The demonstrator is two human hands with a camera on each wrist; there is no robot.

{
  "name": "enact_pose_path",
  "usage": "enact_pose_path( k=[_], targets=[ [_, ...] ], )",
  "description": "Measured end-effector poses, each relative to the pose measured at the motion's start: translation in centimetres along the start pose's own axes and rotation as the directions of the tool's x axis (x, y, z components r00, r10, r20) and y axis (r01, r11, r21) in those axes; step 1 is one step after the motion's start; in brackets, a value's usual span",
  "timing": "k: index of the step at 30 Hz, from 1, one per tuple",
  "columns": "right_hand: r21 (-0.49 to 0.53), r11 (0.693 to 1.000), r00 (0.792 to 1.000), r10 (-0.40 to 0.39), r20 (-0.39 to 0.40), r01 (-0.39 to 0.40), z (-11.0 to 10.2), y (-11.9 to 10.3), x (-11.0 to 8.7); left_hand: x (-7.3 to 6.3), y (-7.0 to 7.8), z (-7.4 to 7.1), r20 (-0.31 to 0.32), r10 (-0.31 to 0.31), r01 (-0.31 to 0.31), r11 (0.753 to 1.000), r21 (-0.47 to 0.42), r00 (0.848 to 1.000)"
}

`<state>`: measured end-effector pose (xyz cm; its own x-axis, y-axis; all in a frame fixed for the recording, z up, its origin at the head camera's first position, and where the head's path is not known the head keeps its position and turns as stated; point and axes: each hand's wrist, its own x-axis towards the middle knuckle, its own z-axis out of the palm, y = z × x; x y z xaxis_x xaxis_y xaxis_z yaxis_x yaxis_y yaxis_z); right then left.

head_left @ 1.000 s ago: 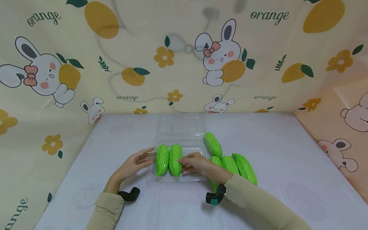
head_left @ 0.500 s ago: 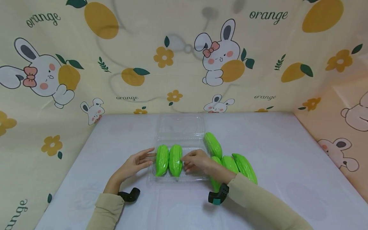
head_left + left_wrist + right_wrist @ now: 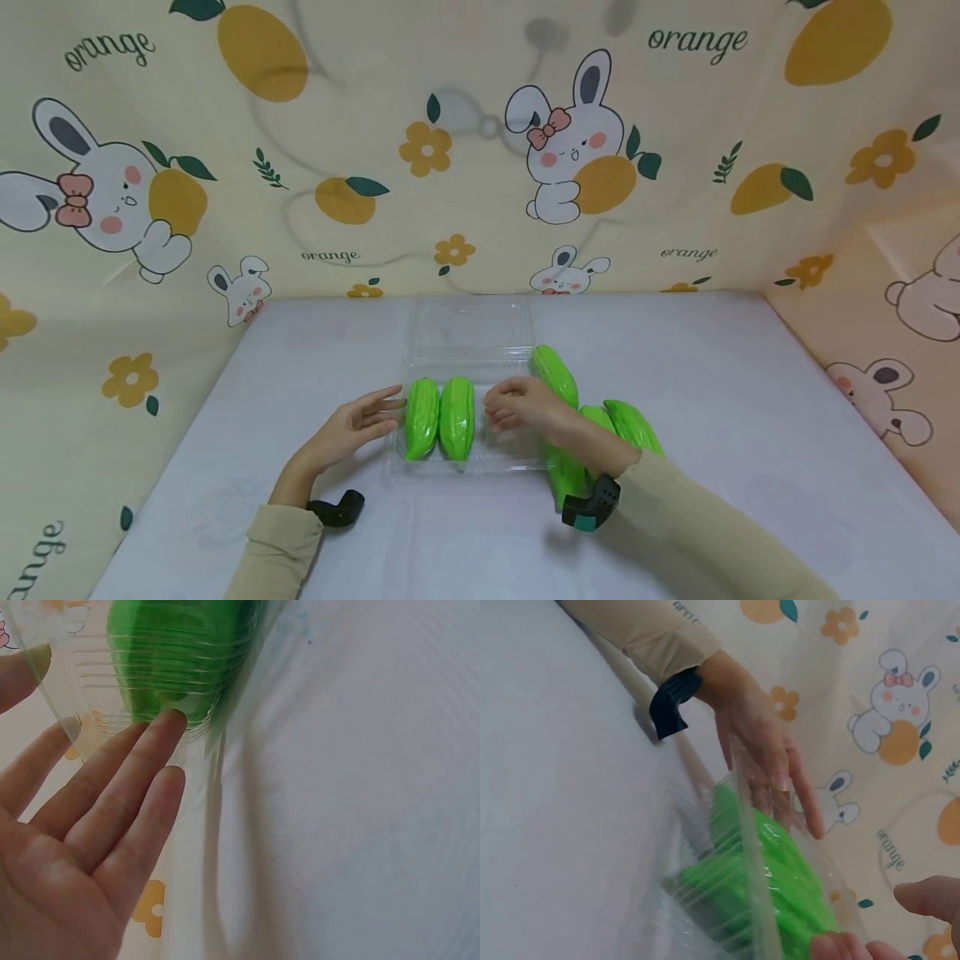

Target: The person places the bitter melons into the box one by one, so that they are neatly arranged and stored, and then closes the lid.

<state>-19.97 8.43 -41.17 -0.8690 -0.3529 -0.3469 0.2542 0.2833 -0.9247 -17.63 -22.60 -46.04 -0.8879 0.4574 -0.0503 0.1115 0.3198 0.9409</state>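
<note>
A clear plastic clamshell box [image 3: 480, 332] lies with its lid folded back. Inside, at its left, two bright green ridged gourds lie side by side, a left gourd [image 3: 422, 421] and a right gourd [image 3: 457, 419]. My left hand [image 3: 348, 432] is beside the box's left wall; the left wrist view shows its straight fingertips [image 3: 174, 724] at the ribbed plastic. Over the right part of the box hovers my right hand [image 3: 528, 408], holding nothing. Its thumb [image 3: 930, 898] and fingers stand apart in the right wrist view.
Several more green gourds lie on the white table [image 3: 712, 367] right of the box: an upper gourd [image 3: 555, 373], a lower gourd [image 3: 566, 477] partly under my right forearm, and others beyond it. A printed rabbit-and-orange cloth [image 3: 450, 108] hangs behind.
My right hand has let go of the right gourd in the box and moved to the right and slightly up, away from it. The left hand has stayed in place.
</note>
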Motion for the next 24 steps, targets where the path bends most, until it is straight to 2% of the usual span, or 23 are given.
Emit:
enact_pose_path(
  k=[9,14,18,24],
  targets=[
    [0.026,0.997,0.996,-0.078,0.039,0.077,-1.6,-0.7,-0.7,-0.1,-0.1,-0.1,-0.007,0.010,-0.010,0.999,0.038,1.000],
    [0.018,0.996,0.995,-0.093,0.045,0.092,-2.3,-0.8,-1.0,-0.1,-0.1,-0.2,-0.013,0.006,-0.005,0.999,0.037,1.000],
    [0.021,0.995,0.994,-0.103,0.029,0.103,-3.1,-0.9,-1.1,-0.1,-0.1,-0.1,-0.012,0.019,-0.018,0.999,0.048,1.000],
    [-0.007,0.994,0.994,-0.110,-0.001,0.110,-4.6,-1.4,-1.4,0.0,0.0,-0.1,-0.005,0.001,-0.001,1.000,0.025,1.000]
  ],
)
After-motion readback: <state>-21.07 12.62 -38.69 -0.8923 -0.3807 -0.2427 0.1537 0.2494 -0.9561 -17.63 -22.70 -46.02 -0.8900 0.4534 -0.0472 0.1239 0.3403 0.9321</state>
